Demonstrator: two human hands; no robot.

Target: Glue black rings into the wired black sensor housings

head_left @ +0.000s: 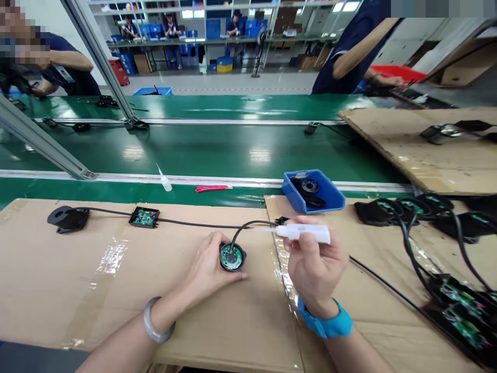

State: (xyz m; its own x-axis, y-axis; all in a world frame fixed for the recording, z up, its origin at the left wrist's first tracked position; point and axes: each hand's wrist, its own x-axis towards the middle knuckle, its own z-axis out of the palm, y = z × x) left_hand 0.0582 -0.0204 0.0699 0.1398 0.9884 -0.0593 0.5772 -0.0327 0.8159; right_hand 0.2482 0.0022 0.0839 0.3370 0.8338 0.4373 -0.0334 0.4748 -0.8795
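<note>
My left hand (205, 267) grips a round black housing (232, 257) from its left side, thumb along the near edge. A green circuit board faces up inside it, and a black cable rises from its middle. In my right hand (316, 269) is a small white squeeze bottle (310, 232), held sideways. Its thin nozzle points left, above and to the right of the housing, apart from the board. Left of my hands, a black box with an open circuit board (144, 217) lies on the cardboard, cabled to a black round-ended part (68, 218).
A blue bin (337, 201) with black parts stands beyond my right hand. Near the rail lie a red cutter knife (212, 188) and another white bottle (166, 183). Several black cabled housings (376, 211) crowd the right. People work across the green conveyor (233, 142).
</note>
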